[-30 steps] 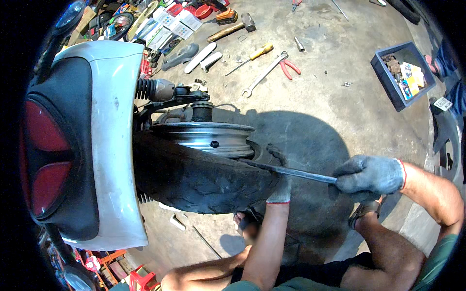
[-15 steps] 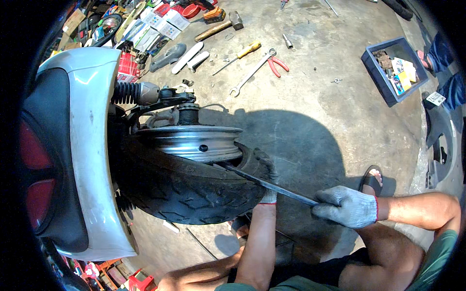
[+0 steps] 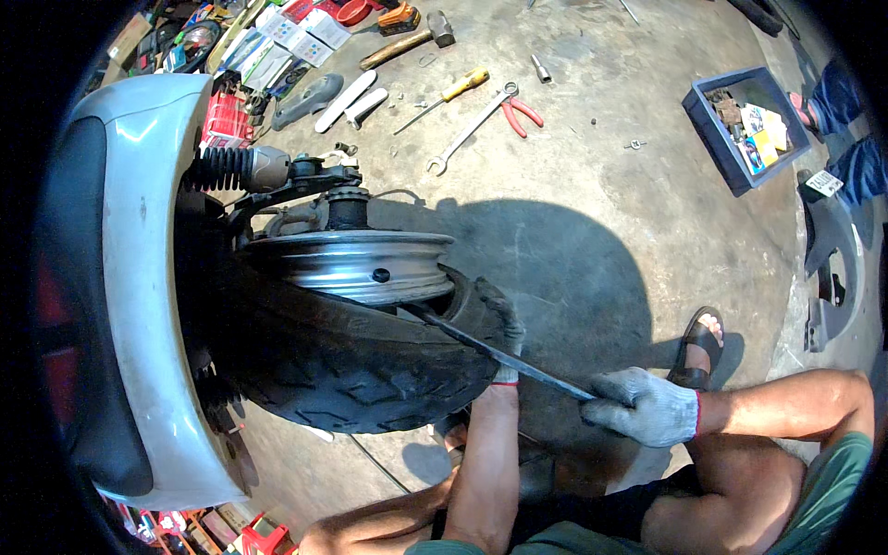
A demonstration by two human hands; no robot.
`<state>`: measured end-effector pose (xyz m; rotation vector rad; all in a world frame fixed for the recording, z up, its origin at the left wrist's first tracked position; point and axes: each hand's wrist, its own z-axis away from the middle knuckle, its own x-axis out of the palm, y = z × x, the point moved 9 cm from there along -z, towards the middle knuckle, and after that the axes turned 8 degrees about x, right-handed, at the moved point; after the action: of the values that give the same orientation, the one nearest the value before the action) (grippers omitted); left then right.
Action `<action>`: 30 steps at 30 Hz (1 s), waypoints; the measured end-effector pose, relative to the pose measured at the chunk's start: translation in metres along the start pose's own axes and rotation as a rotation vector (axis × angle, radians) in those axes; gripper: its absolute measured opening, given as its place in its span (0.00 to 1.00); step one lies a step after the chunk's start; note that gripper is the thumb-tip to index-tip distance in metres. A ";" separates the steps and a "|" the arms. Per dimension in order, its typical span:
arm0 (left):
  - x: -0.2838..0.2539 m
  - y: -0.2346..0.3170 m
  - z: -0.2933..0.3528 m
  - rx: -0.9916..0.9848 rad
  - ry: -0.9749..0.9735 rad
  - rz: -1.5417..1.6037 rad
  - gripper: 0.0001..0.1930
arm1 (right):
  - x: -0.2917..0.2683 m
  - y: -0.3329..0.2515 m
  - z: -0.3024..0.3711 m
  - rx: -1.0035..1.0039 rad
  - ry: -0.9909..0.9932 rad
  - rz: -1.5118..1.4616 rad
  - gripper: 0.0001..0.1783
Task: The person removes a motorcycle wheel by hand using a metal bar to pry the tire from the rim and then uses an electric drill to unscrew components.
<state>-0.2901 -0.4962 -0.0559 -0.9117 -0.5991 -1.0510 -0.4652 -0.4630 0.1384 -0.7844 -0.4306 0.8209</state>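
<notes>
A black tire (image 3: 361,370) with a chunky tread hangs partly off a silver wheel rim (image 3: 361,259), which stays mounted on the scooter. One end of a long metal tire lever (image 3: 518,360) sits between the rim's lower edge and the tire. My right hand (image 3: 643,407), in a grey-white work glove, is closed around the lever's other end. At the tire's right side, my gloved left hand (image 3: 502,324) grips the tire, its fingers bent over the edge. Part of that hand is hidden behind the lever and tire.
The scooter's pale tail panel (image 3: 148,277) stands left. On the floor beyond lie a wrench (image 3: 472,129), red-handled pliers (image 3: 521,116), a screwdriver (image 3: 453,91) and a hammer (image 3: 416,43). A blue-grey bin (image 3: 745,129) holds small parts near another person's legs (image 3: 860,176).
The whole view has shifted slightly, so the scooter and tools appear further left. My right hand and its lever end have dropped a little toward me; my left hand stays at the tire.
</notes>
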 end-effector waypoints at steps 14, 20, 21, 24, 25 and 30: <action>0.035 -0.015 0.027 0.118 -0.017 -0.185 0.19 | 0.040 0.012 -0.002 0.041 0.062 -0.144 0.14; 0.027 -0.008 0.029 0.154 0.039 -0.228 0.19 | 0.056 0.016 -0.006 0.037 0.072 -0.261 0.14; 0.029 -0.008 0.029 0.138 0.027 -0.225 0.19 | 0.059 0.017 -0.006 0.047 0.071 -0.278 0.14; 0.030 -0.006 0.031 0.170 0.045 -0.253 0.19 | 0.070 0.022 -0.008 0.051 0.079 -0.336 0.14; 0.033 -0.010 0.033 0.165 0.038 -0.246 0.19 | 0.074 0.024 -0.009 0.037 0.088 -0.361 0.14; 0.037 -0.010 0.040 0.191 0.037 -0.252 0.18 | 0.084 0.022 -0.008 0.130 0.033 -0.383 0.14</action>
<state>-0.2845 -0.4813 -0.0036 -0.6594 -0.7838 -1.2098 -0.4188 -0.3909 0.1204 -0.5693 -0.4750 0.4725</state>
